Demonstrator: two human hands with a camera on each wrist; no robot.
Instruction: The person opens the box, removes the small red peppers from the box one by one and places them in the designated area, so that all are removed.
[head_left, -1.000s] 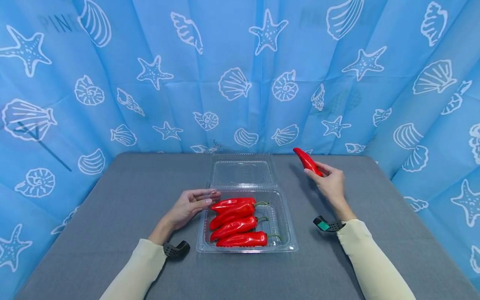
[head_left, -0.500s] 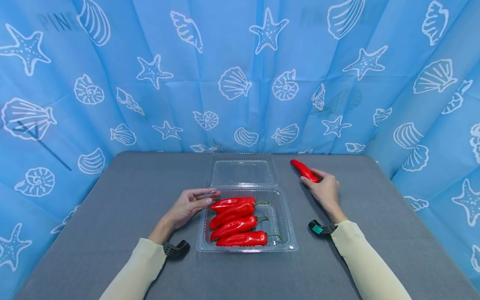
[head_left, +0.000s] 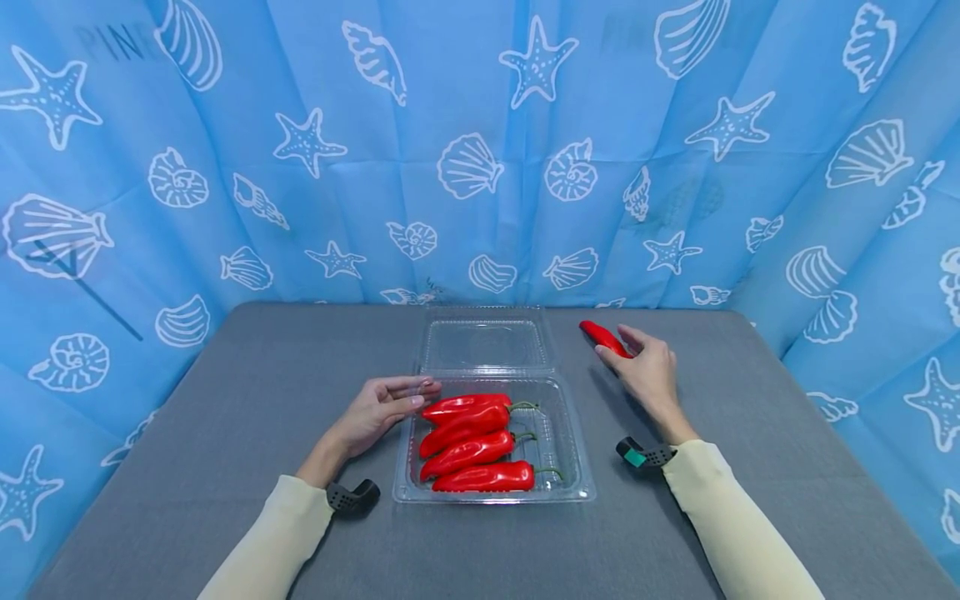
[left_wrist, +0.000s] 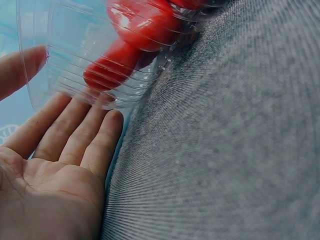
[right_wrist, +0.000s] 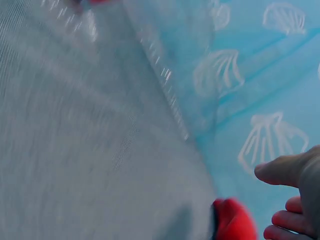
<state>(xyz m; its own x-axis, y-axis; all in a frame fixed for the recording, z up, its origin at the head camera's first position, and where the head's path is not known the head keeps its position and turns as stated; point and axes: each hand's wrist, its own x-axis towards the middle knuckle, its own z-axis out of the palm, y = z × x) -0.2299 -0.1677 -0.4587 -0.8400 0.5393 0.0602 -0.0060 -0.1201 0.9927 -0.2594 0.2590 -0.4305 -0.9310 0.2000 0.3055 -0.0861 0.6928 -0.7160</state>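
Note:
My left hand (head_left: 375,417) rests at the left side of a clear plastic clamshell box (head_left: 581,483), its fingers straight. In the left wrist view those fingers lie against the box's ribbed wall. Several red peppers (head_left: 474,450) with green stems lie side by side inside. On the grey cloth to the right, a single red pepper (head_left: 602,337) lies by my right hand (head_left: 651,373). In the right wrist view, the thumb and fingers are spread apart, with the pepper (right_wrist: 234,224) beyond them and out of their grasp. Its stem end is hidden by the hand.
The box's clear lid (head_left: 483,343) lies folded back behind it. A grey cloth (head_left: 300,358) covers the table. Blue curtains (head_left: 480,100) printed with shells and starfish stand along the back and both sides.
My right hand has lowered the red pepper onto the cloth and let it go, its fingers now parted from it. The left hand and the peppers in the box have not moved.

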